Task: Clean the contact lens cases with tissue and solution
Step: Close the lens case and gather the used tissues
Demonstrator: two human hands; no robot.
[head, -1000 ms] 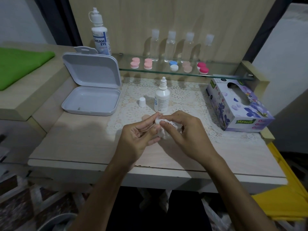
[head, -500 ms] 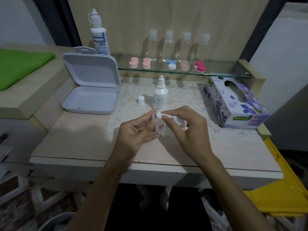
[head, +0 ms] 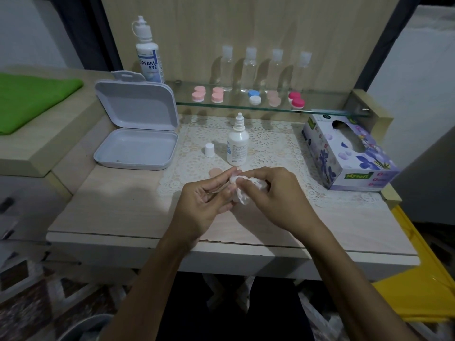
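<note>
Over the lace mat, my right hand [head: 278, 198] pinches a crumpled white tissue [head: 240, 195] and presses it against something small held in the fingertips of my left hand [head: 206, 203]; that item is hidden by tissue and fingers. A peach lens-case cap [head: 215, 171] lies on the mat just beyond my left fingers. The small solution bottle [head: 237, 143] stands uncapped behind the hands, its white cap [head: 209, 149] beside it to the left. Several lens cases [head: 254, 97] in pink, blue-white and peach sit on the glass shelf.
An open white plastic box [head: 135, 134] stands at the left. A floral tissue box [head: 349, 153] sits at the right. A large Dream Eye bottle [head: 149, 55] and several clear bottles [head: 251, 70] line the back. A green cloth [head: 32, 99] lies far left.
Both hands have stayed together above the mat, with the right fingers working the tissue round the item in the left fingertips. The view shifted slightly.
</note>
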